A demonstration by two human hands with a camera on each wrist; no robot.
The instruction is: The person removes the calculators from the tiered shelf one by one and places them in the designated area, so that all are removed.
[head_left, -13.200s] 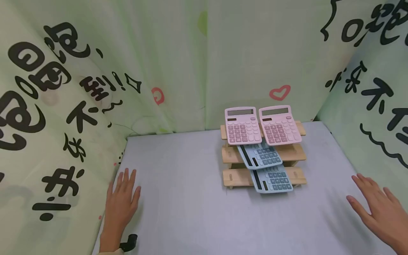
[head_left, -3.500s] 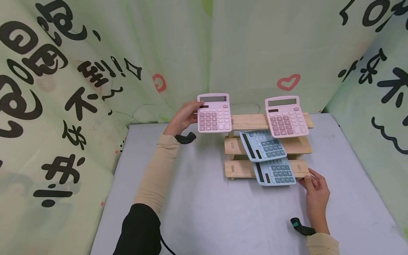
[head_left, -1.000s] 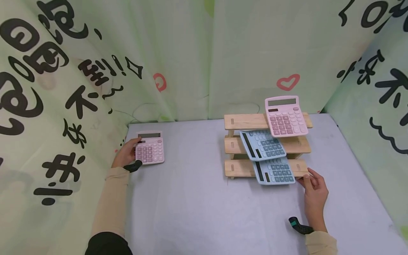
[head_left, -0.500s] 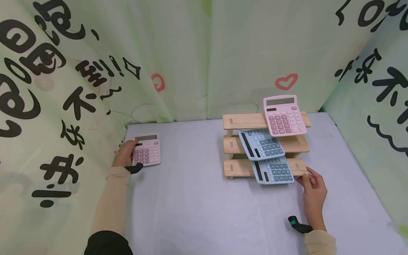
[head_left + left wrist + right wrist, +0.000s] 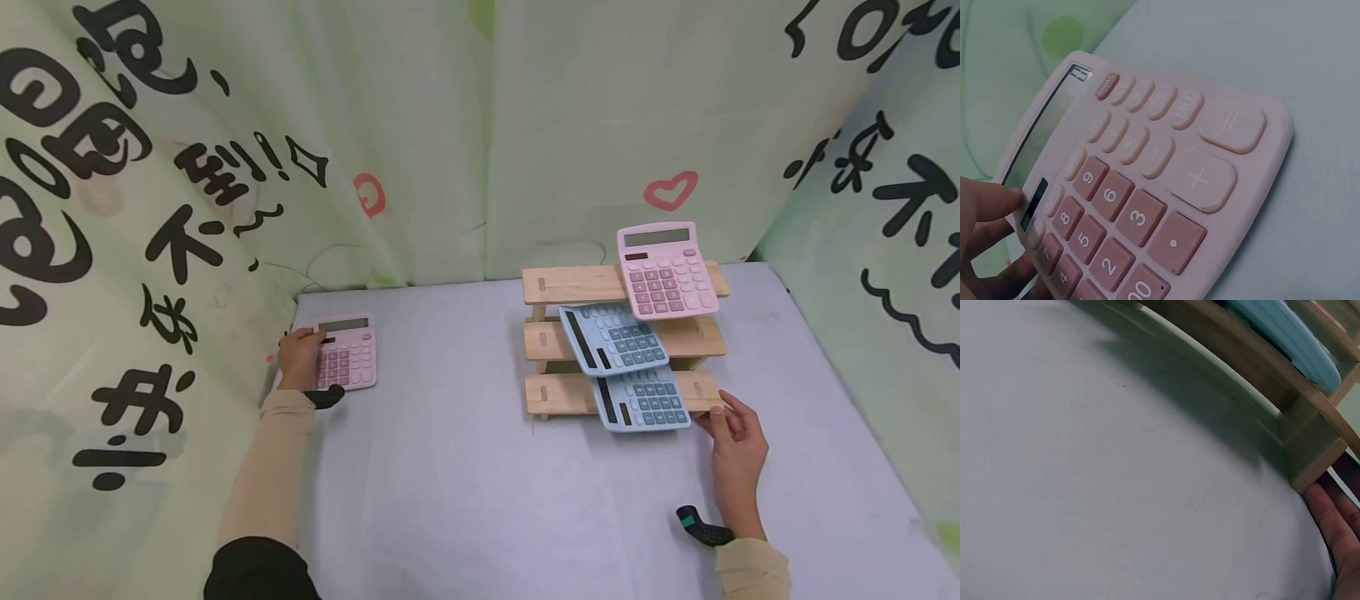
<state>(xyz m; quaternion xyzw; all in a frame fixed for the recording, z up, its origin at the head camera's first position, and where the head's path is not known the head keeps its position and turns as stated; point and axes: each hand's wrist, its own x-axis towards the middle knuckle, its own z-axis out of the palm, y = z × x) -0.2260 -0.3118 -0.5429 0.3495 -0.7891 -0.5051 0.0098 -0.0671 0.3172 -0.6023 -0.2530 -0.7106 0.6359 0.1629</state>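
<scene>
The left arm (image 5: 264, 475) was stretched forward, the left hand (image 5: 300, 360) pinching with its thumb (image 5: 991, 200) above bent fingers (image 5: 1007, 281), while the right hand (image 5: 738, 454), well apart and a little nearer the body, gripped between thumb and fingers.

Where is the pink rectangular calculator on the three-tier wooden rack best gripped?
Probably pinch the pink calculator by its upper left edge, from the left: it rises above the wooden rack, with bare shelf beside it. In the head view, its bottom covers part of a light-blue rectangular calculator.
</scene>
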